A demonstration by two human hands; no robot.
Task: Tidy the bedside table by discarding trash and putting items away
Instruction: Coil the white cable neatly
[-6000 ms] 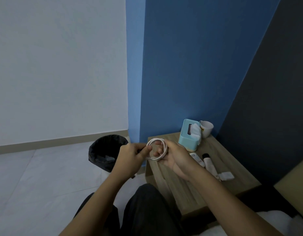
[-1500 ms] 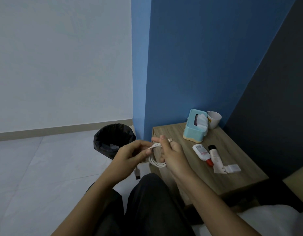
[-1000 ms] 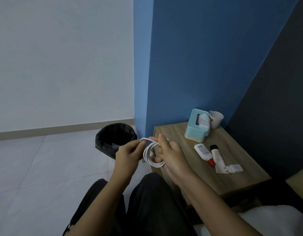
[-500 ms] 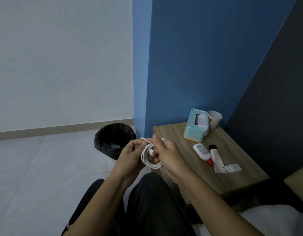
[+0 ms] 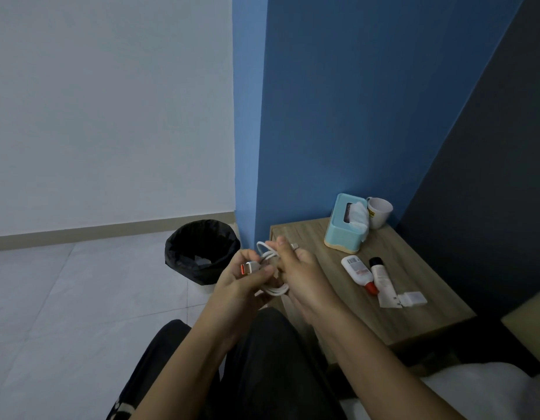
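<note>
A coiled white charging cable point(image 5: 273, 287) sits between both hands, in front of the wooden bedside table point(image 5: 420, 301). My left hand point(image 5: 243, 278) pinches its orange-tipped USB plug point(image 5: 247, 268). My right hand point(image 5: 302, 274) grips the coil, and the small connector point(image 5: 294, 245) pokes out above its fingers. On the table lie a white bottle with a red cap point(image 5: 358, 272), a white tube with a black cap point(image 5: 382, 280) and a small white box point(image 5: 412, 298).
A teal tissue box point(image 5: 344, 225) and a white mug point(image 5: 379, 212) stand at the table's back by the blue wall. A bin with a black liner point(image 5: 202, 250) stands on the tiled floor left of the table. My dark-trousered legs are below.
The loose cable end has been wound around the coil. The orange-tipped plug now sticks out from my left fingers. Both hands stay in front of the table.
</note>
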